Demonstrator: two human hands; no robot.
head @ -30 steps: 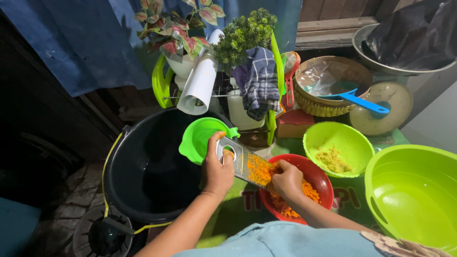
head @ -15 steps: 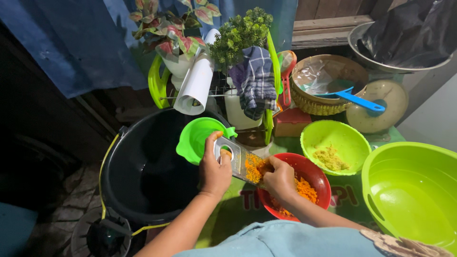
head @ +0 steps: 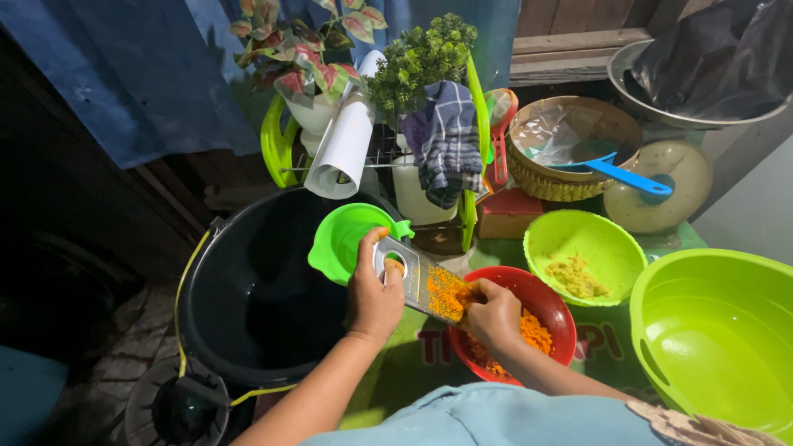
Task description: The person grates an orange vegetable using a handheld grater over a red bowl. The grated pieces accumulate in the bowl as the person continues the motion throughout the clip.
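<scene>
The left hand [head: 376, 293] grips a metal grater [head: 421, 281] by its top; the right hand [head: 494, 314] pinches something against it. Orange shreds [head: 533, 330] already heap in the red bowl [head: 555, 310] beneath; the piece left is hidden.

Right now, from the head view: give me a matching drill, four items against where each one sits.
Things:
1. metal grater
2. red bowl
3. blue spatula
4. black bucket

Places:
A. under the right hand, holding orange shreds
B. left of the table, on the floor
C. held at its top by the left hand
D. in the woven basket at the back

Pairs: 1-C, 2-A, 3-D, 4-B
</scene>
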